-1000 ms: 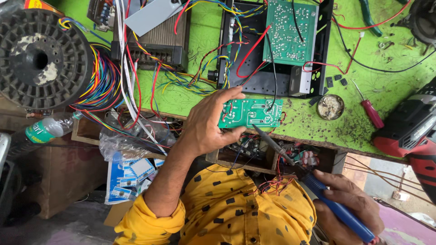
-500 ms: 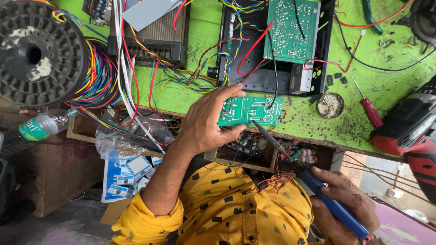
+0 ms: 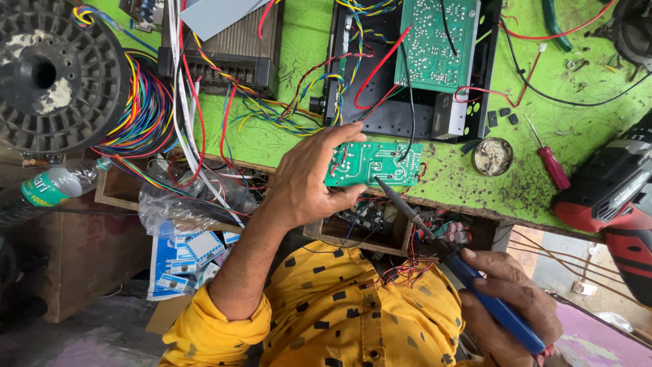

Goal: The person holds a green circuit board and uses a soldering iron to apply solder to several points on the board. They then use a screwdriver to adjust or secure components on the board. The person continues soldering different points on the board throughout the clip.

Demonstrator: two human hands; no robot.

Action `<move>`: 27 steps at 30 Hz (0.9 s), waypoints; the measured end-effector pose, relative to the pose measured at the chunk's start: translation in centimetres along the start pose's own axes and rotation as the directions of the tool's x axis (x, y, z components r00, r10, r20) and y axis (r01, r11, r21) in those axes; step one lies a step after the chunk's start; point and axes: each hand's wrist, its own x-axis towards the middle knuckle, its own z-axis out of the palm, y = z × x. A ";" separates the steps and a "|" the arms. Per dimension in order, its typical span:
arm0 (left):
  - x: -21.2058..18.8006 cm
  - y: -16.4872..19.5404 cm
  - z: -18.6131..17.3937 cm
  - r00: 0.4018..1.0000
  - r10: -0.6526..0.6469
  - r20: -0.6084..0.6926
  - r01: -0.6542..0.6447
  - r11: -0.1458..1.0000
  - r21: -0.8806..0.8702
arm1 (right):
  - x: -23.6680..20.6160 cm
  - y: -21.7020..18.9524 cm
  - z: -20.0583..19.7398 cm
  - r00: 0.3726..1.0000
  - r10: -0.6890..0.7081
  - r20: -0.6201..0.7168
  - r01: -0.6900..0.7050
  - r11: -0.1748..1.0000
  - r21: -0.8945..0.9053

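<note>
A small green circuit board is being pinched steady by left-hand fingers while a blue-handled soldering iron (gripped in the closed right hand) is apparently being touched to its edge.

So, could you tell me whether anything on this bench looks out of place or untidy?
Yes. Loose coloured wires spill off the green bench edge in a tangle. A clear bag hangs crumpled below. The left hand tilts a small circuit board half over the edge, the soldering iron in the right hand touching it.

Soldering iron tip nearer circuit board
</note>
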 end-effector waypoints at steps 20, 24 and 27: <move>0.0 -0.1 -0.1 1.000 0.009 0.001 -0.009 1.000 0.007 | -0.1 0.4 0.2 1.000 -0.020 0.015 0.020 1.000 -0.003; -0.1 0.0 0.1 1.000 0.009 -0.002 -0.009 1.000 0.004 | -0.5 0.3 0.2 1.000 -0.013 0.000 0.013 1.000 0.002; -0.4 0.1 0.3 1.000 0.005 -0.002 -0.005 1.000 0.000 | -1.0 0.3 0.3 1.000 -0.001 -0.022 0.001 1.000 0.031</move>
